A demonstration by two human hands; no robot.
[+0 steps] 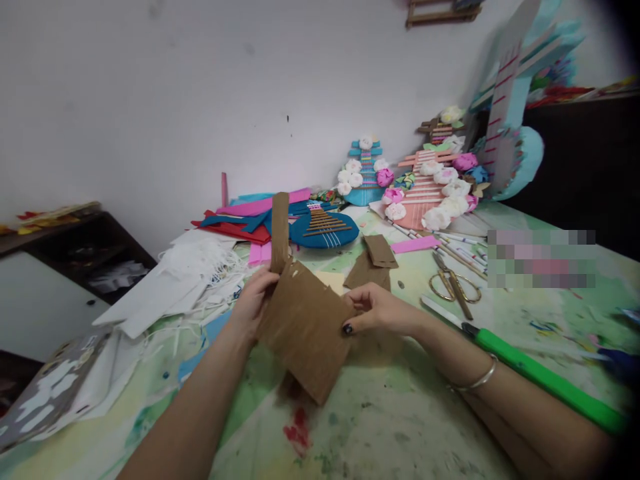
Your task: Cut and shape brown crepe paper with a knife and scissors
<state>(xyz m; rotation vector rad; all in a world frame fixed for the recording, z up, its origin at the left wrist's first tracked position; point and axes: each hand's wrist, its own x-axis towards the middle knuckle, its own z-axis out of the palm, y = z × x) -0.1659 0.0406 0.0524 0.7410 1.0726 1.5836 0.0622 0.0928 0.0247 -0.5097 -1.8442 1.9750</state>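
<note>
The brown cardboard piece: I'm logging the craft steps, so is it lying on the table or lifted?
Lifted: both hands, left hand and right hand, hold the brown cardboard piece tilted above the table.

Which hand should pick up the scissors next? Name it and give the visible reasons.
Probably the right hand. The scissors lie on the table just beyond it, on its side. The left hand sits across the brown cardboard piece, which both hands hold.

Cardboard piece: brown, matt, rough, corrugated-looking
Scissors: glossy golden metal handles
Cutter: smooth green plastic handle, metal blade
Bracelet: shiny metal
Desk: matt, paint-stained surface
White sheets, left: matt paper, frayed thready edges
Blue guitar shape, far: matt, felt-like
</note>
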